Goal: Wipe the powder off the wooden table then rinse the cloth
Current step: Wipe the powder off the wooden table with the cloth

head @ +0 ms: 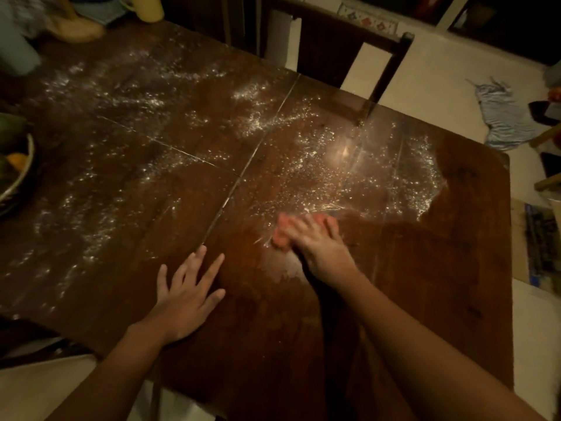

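Right hand [321,250], fingers extended though blurred, presses the orange cloth [280,237] onto the wooden table [455,268]; unwiped powder [303,165] lies beyond and leftward, while the left hand [188,296] rests flat, splayed, holding nothing.

cloth [280,235]: orange-pink, bunched, blurred | powder [318,165]: white, scattered across dark wooden table [455,268]

One wooden desk [455,268]. Two hands: one left hand [185,296], one right hand [321,247]. One orange cloth [280,235]. Beyond those, singles only: one bowl [21,174], one yellow cup [150,7], one dark chair [391,56], one striped fabric [504,117] on the floor.
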